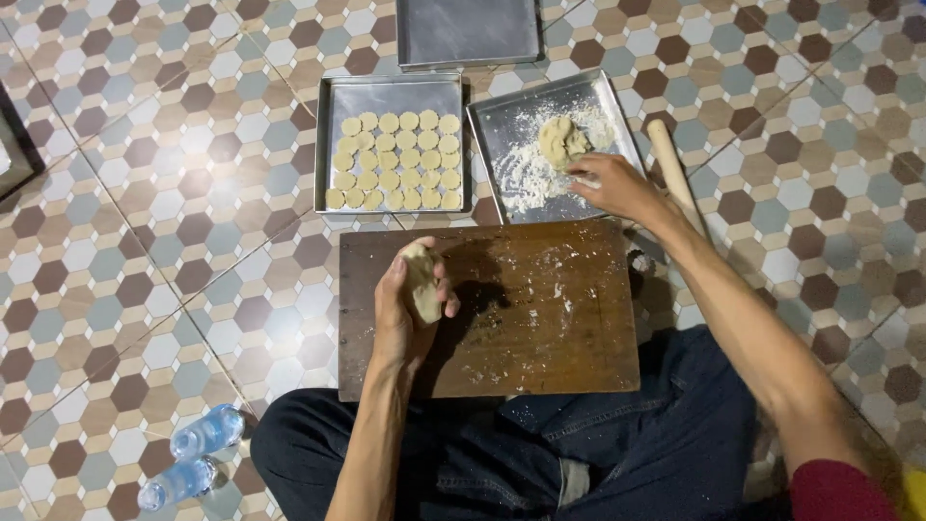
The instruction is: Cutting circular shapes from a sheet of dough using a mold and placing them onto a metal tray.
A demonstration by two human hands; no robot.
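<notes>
Underneath everything, a floor (145,193) of hexagonal tiles in brown, grey and white is seen. On it a dark wooden board (540,328), dusted with flour, is laid before the crossed legs in dark jeans (617,444). Beyond the board three metal trays are set: one tray (333,145) is filled with rows of small round dough discs (395,161), a floured tray (502,121) to its right carries a lump of dough (561,140), and a bare tray (470,31) is placed further off. A wooden rolling pin (672,169) is laid just beside the floured tray. Two plastic water bottles (193,453) are seen by the left knee. A piece of dough (422,282) is held above the board by the left hand (405,309), whose fingers are curled closed around it. The right hand (617,185) is rested on the floured tray, its fingers loosely spread in the flour with nothing gripped.
</notes>
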